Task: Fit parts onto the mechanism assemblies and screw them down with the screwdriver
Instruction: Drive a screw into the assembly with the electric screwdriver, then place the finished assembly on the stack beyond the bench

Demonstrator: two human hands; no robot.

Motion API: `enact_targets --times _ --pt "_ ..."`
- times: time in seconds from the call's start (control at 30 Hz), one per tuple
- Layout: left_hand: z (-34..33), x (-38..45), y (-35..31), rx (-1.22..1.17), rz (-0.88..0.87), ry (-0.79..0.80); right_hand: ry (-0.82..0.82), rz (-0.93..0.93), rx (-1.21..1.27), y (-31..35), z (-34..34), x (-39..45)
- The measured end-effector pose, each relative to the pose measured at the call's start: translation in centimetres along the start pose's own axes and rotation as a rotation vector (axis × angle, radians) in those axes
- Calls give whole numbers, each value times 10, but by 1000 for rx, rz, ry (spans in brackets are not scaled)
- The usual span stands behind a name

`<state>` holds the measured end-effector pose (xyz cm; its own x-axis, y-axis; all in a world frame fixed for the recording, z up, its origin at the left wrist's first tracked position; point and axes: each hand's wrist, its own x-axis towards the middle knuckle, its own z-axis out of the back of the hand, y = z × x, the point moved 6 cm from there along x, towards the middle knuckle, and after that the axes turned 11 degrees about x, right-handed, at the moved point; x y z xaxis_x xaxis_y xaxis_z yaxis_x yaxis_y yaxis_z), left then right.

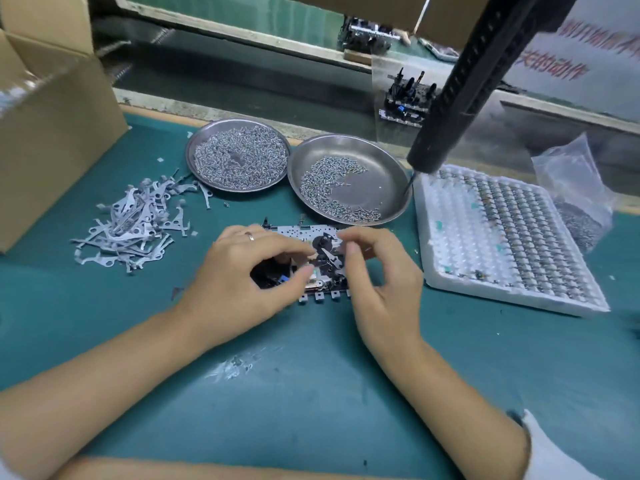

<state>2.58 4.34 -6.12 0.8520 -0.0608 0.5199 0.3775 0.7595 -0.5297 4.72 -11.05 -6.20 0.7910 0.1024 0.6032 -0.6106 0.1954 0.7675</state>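
Both hands work over a mechanism assembly (pixel 311 237) lying flat on the green counter (pixel 311 375), just in front of two steel dishes. The left hand (pixel 242 275) rests on the assembly's left half, fingers curled, thumb and forefinger closed toward each other; whether they pinch a small part cannot be told. The right hand (pixel 377 271) hovers at the assembly's right edge, forefinger and thumb drawn together over a thin metal lever (pixel 329 258), the other fingers loosely bent; actual contact with it is unclear. The lever's long axis runs diagonally from upper left to lower right, between the two sets of fingertips, slightly nearer the right hand. Seating it appears to be the step in hand. The screwdriver (pixel 460 81) hangs unheld above and to the right, its tip over the near dish of screws (pixel 346 178). Spare levers (pixel 138 223) are heaped at left; a foam tray (pixel 502 237) of small components sits at right.
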Motion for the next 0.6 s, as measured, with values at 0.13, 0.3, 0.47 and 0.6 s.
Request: enact_targets --times 0.13,0.3,0.47,0.6 --pt "16 5 17 -41 149 -207 357 218 -407 18 -37 -13" --pt "21 6 29 -64 217 -311 572 204 -638 22 -53 -26" --pt "22 4 24 -23 159 -340 628 167 -641 35 -32 -47" --pt "22 2 23 5 142 -349 554 59 -634 41 12 -72"
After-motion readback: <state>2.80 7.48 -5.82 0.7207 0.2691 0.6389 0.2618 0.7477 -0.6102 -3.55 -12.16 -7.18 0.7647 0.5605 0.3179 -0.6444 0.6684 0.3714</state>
